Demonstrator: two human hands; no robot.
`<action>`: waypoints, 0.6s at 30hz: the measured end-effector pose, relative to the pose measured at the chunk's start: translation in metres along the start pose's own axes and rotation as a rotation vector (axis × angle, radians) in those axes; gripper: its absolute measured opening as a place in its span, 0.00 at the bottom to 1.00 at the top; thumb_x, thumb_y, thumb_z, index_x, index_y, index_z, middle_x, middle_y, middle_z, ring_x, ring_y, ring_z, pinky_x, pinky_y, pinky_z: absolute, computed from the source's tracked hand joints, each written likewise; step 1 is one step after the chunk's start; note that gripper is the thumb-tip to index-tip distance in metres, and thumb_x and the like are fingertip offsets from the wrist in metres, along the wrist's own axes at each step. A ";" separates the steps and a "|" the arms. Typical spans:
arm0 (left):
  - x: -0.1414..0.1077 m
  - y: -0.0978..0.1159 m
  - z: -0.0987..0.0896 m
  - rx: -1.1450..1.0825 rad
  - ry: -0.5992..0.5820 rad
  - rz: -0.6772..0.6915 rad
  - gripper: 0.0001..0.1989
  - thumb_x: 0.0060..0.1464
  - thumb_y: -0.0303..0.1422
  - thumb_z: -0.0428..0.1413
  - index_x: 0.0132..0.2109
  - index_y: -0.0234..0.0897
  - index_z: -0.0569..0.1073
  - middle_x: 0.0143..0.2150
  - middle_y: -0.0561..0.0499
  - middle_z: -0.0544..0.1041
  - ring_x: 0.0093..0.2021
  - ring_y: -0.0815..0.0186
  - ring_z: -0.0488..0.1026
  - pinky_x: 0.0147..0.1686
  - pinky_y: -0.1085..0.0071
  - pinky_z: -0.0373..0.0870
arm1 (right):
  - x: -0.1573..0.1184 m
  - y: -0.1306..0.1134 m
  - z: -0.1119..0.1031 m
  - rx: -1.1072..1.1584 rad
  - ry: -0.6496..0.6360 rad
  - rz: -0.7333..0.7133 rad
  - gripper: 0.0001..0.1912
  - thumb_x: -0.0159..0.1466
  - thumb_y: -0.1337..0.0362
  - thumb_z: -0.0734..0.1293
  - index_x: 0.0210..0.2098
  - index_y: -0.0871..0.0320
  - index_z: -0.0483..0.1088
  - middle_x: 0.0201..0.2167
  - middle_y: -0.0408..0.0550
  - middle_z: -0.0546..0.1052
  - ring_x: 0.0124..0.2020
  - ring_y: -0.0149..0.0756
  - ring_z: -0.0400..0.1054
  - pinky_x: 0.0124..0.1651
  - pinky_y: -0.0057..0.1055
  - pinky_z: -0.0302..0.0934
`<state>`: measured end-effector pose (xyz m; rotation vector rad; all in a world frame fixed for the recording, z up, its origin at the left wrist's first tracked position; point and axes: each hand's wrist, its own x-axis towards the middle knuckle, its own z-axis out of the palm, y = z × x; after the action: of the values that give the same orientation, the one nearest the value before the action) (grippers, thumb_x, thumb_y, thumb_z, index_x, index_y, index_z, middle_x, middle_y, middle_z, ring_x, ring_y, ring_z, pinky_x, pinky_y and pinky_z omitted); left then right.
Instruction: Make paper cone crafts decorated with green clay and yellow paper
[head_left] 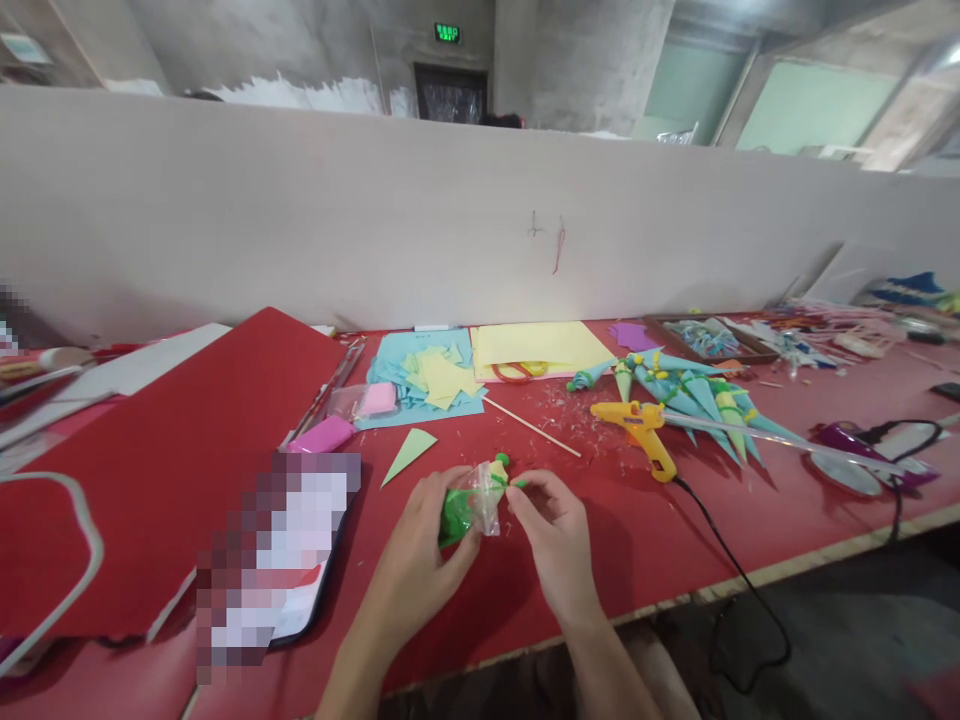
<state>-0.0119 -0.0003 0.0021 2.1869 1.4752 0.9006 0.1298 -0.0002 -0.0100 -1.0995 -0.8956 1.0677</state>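
Note:
In my left hand (pixel 424 540) is a small clear plastic bag (pixel 487 505) with bright green modelling clay (pixel 454 516) inside, the fingers closed around it. At the bag's far end, a pale yellow-green paper piece (pixel 497 472) with a green ball (pixel 502 460) shows partly behind the plastic. My right hand (pixel 561 530) is closed in a pinch on a small piece of green clay (pixel 520 484), right beside the bag's mouth. A light green paper triangle (pixel 410 453) lies beyond my left hand. A thin wooden stick (pixel 532 427) rests farther back.
On the right, a yellow glue gun (pixel 637 430) trails a black cord over the table edge, near several blue and green paper cones (pixel 694 395). Cut paper pieces (pixel 442 375) lie at the back. A phone (pixel 300 560) and large red sheet (pixel 187 470) occupy the left.

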 end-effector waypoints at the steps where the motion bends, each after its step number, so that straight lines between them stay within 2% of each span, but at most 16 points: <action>1: 0.000 0.001 0.000 -0.003 -0.007 0.010 0.19 0.52 0.29 0.47 0.52 0.40 0.58 0.50 0.44 0.68 0.51 0.58 0.65 0.48 0.60 0.65 | 0.000 0.000 0.000 -0.009 -0.001 -0.006 0.06 0.53 0.62 0.67 0.27 0.59 0.69 0.24 0.41 0.71 0.27 0.29 0.65 0.31 0.22 0.60; 9: 0.000 0.002 -0.001 -0.014 0.004 0.064 0.20 0.49 0.27 0.48 0.51 0.39 0.59 0.49 0.44 0.69 0.50 0.58 0.67 0.47 0.60 0.65 | 0.000 -0.002 0.002 -0.051 -0.097 -0.074 0.12 0.60 0.61 0.60 0.27 0.59 0.71 0.22 0.42 0.70 0.28 0.30 0.65 0.32 0.24 0.60; 14: 0.000 0.003 -0.003 -0.035 0.010 0.071 0.19 0.50 0.28 0.48 0.51 0.39 0.60 0.48 0.45 0.69 0.48 0.59 0.68 0.46 0.62 0.66 | -0.001 0.002 0.001 0.007 -0.190 -0.055 0.07 0.57 0.66 0.63 0.34 0.58 0.71 0.29 0.44 0.72 0.33 0.33 0.68 0.36 0.26 0.62; 18: 0.000 0.003 -0.004 -0.045 0.005 0.079 0.19 0.50 0.27 0.48 0.50 0.40 0.60 0.47 0.46 0.70 0.48 0.60 0.68 0.45 0.64 0.67 | -0.002 0.005 0.001 0.008 -0.259 -0.087 0.07 0.55 0.68 0.64 0.34 0.57 0.71 0.31 0.44 0.71 0.32 0.33 0.67 0.35 0.26 0.62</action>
<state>-0.0124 -0.0020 0.0065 2.2256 1.3650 0.9563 0.1277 -0.0013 -0.0149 -0.9194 -1.1327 1.1567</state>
